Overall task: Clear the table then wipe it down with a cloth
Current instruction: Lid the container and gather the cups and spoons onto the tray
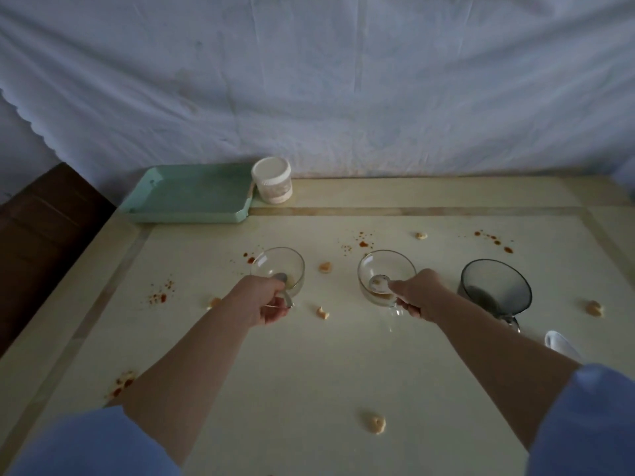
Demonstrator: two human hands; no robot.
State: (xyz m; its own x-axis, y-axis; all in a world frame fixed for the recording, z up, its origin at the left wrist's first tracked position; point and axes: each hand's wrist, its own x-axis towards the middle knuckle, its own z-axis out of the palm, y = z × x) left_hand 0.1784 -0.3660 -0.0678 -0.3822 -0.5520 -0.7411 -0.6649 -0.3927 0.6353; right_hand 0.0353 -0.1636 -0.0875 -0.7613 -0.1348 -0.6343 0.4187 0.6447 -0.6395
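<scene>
Two clear glass cups stand on the cream table (pixel 309 365), each with a spoon inside. My left hand (pixel 263 300) grips the handle of the left glass cup (pixel 280 266). The handle of the right glass cup (pixel 385 273) is held by my right hand (pixel 417 295). A smoky grey glass cup (pixel 494 286) stands to the right of it, untouched. Red sauce spots (pixel 364 243) and food crumbs (pixel 324 267) are scattered over the tabletop. No cloth is in view.
A mint green tray (pixel 192 194) sits at the table's back left, with a white lidded jar (pixel 273 180) beside it. A white spoon-like object (pixel 560 343) lies near my right forearm. A dark wooden piece stands left of the table. A pale sheet hangs behind.
</scene>
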